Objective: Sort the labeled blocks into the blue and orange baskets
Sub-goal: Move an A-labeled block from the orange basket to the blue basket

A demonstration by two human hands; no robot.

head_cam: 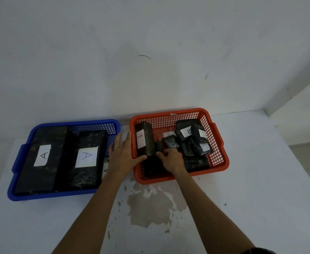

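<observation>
The blue basket (20, 154) on the left holds two large black blocks with white "A" labels (42, 155) (86, 156). A third "A" block peeks out at its right edge, partly hidden by my left arm. The orange basket (222, 156) on the right holds several black blocks labeled "B", among them a long upright one (145, 138). My left hand (122, 153) lies flat with straight fingers between the baskets, thumb over the orange rim. My right hand (170, 158) is inside the orange basket, fingers curled round a small black block (169, 142).
Both baskets stand on a white table (242, 198) against a white wall. A worn, peeling patch (150, 204) marks the tabletop in front of the orange basket. The table's right edge runs diagonally at the far right.
</observation>
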